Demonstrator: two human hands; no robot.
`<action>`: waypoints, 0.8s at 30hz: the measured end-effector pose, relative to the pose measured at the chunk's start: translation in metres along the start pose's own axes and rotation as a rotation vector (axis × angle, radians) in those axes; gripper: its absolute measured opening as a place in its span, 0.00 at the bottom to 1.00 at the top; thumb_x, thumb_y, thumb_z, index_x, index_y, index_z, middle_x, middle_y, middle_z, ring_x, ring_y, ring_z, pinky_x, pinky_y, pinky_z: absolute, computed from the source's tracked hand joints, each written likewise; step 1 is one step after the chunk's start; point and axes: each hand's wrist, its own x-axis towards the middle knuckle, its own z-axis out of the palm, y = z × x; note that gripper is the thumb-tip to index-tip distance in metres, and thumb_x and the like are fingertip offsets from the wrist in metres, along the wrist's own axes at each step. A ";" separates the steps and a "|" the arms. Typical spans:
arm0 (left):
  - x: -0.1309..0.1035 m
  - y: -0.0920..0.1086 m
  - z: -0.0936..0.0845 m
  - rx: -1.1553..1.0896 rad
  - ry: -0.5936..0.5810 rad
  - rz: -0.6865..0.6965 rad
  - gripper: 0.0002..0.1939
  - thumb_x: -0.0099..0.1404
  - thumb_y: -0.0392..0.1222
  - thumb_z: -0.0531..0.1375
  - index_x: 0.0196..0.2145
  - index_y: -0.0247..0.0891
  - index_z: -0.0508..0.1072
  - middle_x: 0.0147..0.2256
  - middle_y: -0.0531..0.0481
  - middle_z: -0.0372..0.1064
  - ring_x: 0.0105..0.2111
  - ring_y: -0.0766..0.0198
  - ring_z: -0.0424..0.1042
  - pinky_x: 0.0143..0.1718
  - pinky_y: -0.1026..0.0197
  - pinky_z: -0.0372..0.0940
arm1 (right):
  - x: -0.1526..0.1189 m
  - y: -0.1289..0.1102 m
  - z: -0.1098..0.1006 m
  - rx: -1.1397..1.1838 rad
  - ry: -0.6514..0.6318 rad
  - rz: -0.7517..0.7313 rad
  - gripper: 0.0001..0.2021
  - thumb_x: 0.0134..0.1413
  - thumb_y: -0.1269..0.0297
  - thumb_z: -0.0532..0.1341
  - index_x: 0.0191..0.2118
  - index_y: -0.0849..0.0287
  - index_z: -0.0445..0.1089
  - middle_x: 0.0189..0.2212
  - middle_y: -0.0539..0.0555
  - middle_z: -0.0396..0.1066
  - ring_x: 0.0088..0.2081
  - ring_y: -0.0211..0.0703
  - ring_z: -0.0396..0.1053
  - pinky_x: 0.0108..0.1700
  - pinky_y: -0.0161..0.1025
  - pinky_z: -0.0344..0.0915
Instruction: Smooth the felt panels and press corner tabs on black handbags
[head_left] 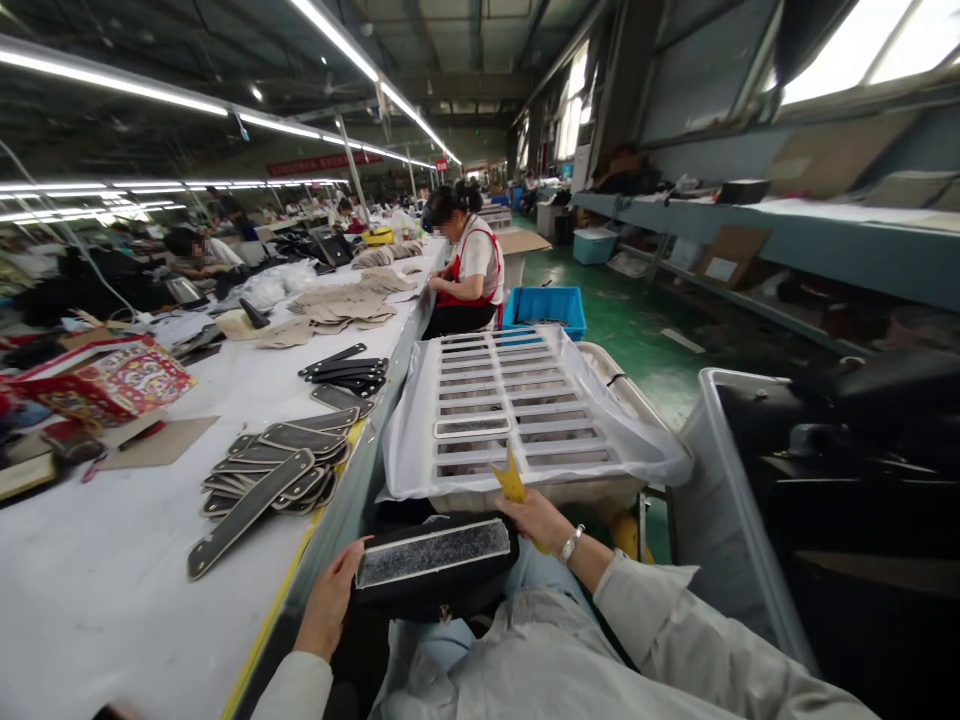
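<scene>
Lap level is where the black, soft-looking, bag-like item [420, 602] lies, with a long rectangular panel [433, 556], speckled grey inside a pale border, facing up on it. Left hand [330, 605]: its grip is closed around the left end of the item, fingertips at the panel's edge. Right hand [541, 522]: its grip is clasped on a yellow, flat strip with a notched end [510, 480], just beyond the panel's right end. A silver-coloured bracelet [571, 542] circles the right wrist.

Ahead stands a white, slatted frame with 2 columns of rectangular openings [495, 385], white sheeting around its edges. A pale-bordered rectangular piece [472, 427] lies on its left column, near the side closest to the hands.

To the left runs a long, white-topped bench [127, 570], yellow tape along its near edge. On it are a loose heap of dark grey, pale-edged straps with rounded ends [277, 450], a smaller fan of black straps [346, 372] behind, and a red, brightly patterned bag [120, 380] farther left. Beyond the frame, a person in a red apron [474, 262] sits at the bench, near a bright blue plastic crate [566, 310].
</scene>
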 end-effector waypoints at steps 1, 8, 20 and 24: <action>-0.003 -0.002 -0.003 0.031 0.046 0.017 0.27 0.58 0.58 0.57 0.46 0.35 0.72 0.47 0.42 0.71 0.53 0.50 0.65 0.58 0.49 0.56 | 0.000 -0.005 -0.001 -0.004 0.016 -0.034 0.13 0.44 0.55 0.62 0.28 0.59 0.62 0.15 0.41 0.52 0.17 0.30 0.49 0.19 0.32 0.50; -0.033 -0.027 -0.012 0.148 0.266 0.118 0.27 0.62 0.56 0.53 0.53 0.37 0.65 0.56 0.42 0.62 0.59 0.54 0.57 0.62 0.51 0.48 | -0.023 0.002 -0.015 -0.256 -0.085 -0.117 0.21 0.42 0.54 0.64 0.41 0.61 0.64 0.18 0.42 0.56 0.21 0.33 0.53 0.24 0.33 0.51; -0.032 -0.016 0.003 0.288 0.182 0.278 0.31 0.63 0.56 0.53 0.58 0.35 0.59 0.60 0.40 0.56 0.61 0.53 0.53 0.62 0.49 0.49 | -0.032 0.017 -0.013 -0.216 -0.353 0.023 0.26 0.45 0.46 0.62 0.44 0.61 0.64 0.21 0.44 0.58 0.15 0.28 0.48 0.15 0.29 0.48; -0.026 -0.011 0.002 0.355 0.098 0.278 0.34 0.62 0.56 0.55 0.60 0.32 0.57 0.59 0.37 0.57 0.60 0.51 0.56 0.61 0.48 0.51 | -0.032 0.020 -0.019 -0.111 -0.116 0.069 0.27 0.46 0.45 0.60 0.45 0.61 0.64 0.16 0.42 0.50 0.15 0.30 0.46 0.16 0.30 0.47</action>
